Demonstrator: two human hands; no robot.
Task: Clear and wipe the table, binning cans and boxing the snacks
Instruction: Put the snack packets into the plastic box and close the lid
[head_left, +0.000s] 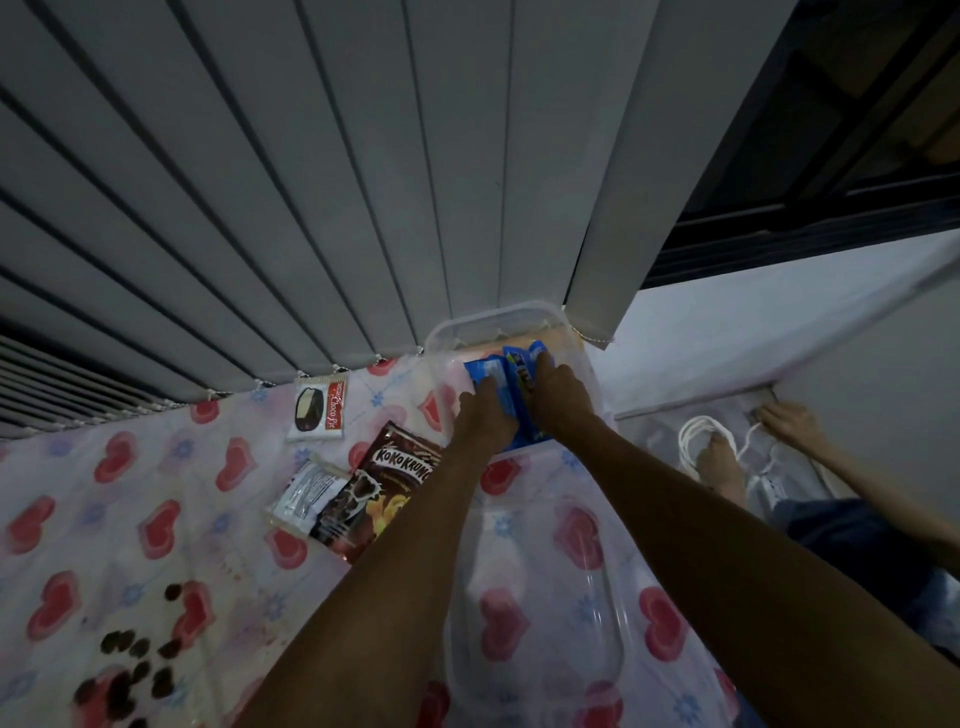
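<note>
- Blue snack packets (501, 376) are held between both hands. The left grip (488, 415) closes its fingers over their left side and the right grip (558, 397) hooks over their upper right edge, probably to keep the slippery wrappers together as one stack.
- The packets are already inside the clear plastic box (493, 314), low against its floor. The step in hand looks like settling them flat so that more will fit.
- The box stands at the far edge of the bench (104, 519), right against the grey blinds (311, 182), likely pushed back to leave room for sorting.
- What looks like its clear lid (535, 649) lies nearer, between the forearms and off the box, so filling is unhindered.
- Left of the arms, the Koko Krunch pack (387, 488) overlaps a silvery packet (304, 493). Beyond them lies a Choco Pie packet (318, 410). None of the three is boxed yet.
- Dark spilled cereal pieces (135, 670) dot the bench's heart-print cloth at the front left, so wiping probably comes last.
- No can is in view.
</note>
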